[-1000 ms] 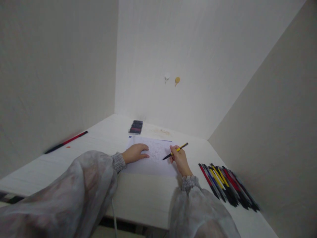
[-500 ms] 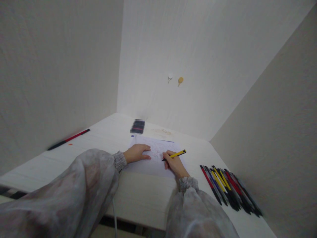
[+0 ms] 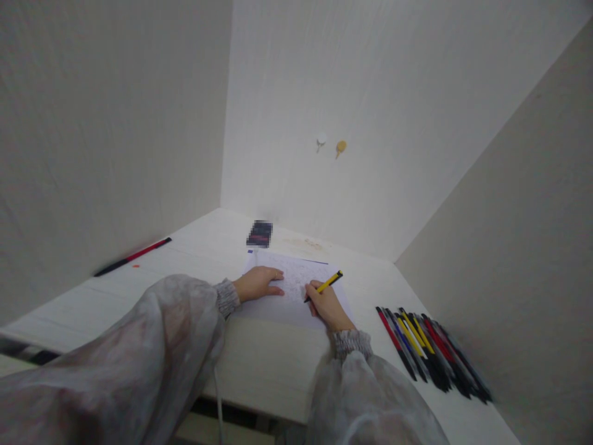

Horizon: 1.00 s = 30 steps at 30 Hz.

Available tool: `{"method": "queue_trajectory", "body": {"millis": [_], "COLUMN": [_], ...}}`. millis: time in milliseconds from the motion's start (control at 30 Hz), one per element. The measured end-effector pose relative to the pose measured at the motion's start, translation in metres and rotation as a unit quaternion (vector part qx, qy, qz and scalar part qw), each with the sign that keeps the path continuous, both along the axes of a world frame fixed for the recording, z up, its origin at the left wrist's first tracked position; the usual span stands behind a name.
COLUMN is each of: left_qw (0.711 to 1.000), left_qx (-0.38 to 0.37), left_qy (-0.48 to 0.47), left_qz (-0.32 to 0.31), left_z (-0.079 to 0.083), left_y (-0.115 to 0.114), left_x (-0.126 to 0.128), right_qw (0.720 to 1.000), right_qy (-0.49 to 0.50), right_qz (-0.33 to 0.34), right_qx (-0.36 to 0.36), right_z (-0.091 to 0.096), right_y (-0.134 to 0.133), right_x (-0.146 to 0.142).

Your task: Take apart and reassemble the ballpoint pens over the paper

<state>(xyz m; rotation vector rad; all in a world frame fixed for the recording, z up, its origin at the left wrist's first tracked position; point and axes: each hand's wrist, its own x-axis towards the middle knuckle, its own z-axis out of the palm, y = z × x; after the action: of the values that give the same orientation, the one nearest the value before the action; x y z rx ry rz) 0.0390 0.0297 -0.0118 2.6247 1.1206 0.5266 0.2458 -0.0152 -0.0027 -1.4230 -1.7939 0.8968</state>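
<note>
A sheet of paper (image 3: 278, 313), covered with fine marks in its upper part, lies on the white table between my hands. My left hand (image 3: 260, 283) rests flat on the sheet's left side, thumb and fingers apart. Pinched in my right hand (image 3: 325, 305) is a yellow and black pen (image 3: 330, 282). Its dark tip points down and left at the paper, near the middle of the sheet. Whether the tip touches the paper I cannot tell. Loose grey sleeves with elastic cuffs cover both arms.
A row of several pens (image 3: 430, 352), red, yellow, grey and black, lies at the right. One red and black pen (image 3: 134, 256) lies along the left wall. Behind the paper is a blurred dark object (image 3: 260, 234). Two hooks (image 3: 341, 147) are on the back wall. A cable (image 3: 218, 402) hangs in front.
The pen in my right hand has tilted more upright, its rear end moving left and up. My left hand stays on the paper. The whole view has shifted slightly.
</note>
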Motion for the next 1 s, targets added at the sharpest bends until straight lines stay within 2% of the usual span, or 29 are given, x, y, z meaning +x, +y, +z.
{"method": "queue_trajectory", "body": {"millis": [467,667,867,1000], "left_qw": [1.0,1.0,1.0,1.0], "left_qx": [-0.017,-0.019,-0.021,-0.018], "left_qy": [-0.007,-0.006,-0.005,-0.006], "left_qz": [0.003,0.0,-0.005,-0.009], "left_z": [0.0,-0.001,-0.001,0.0], "left_y": [0.0,0.001,0.001,0.001], "left_x": [0.0,0.0,0.0,0.0], "right_qw": [0.999,0.999,0.981,0.972], "right_qy": [-0.007,0.01,0.153,0.18], "right_qz": [-0.042,-0.035,-0.119,-0.126], "right_qx": [-0.014,-0.036,0.032,0.08], "right_z": [0.004,0.001,0.011,0.015], "right_y": [0.001,0.001,0.005,0.007], "right_x": [0.002,0.003,0.014,0.02]}}
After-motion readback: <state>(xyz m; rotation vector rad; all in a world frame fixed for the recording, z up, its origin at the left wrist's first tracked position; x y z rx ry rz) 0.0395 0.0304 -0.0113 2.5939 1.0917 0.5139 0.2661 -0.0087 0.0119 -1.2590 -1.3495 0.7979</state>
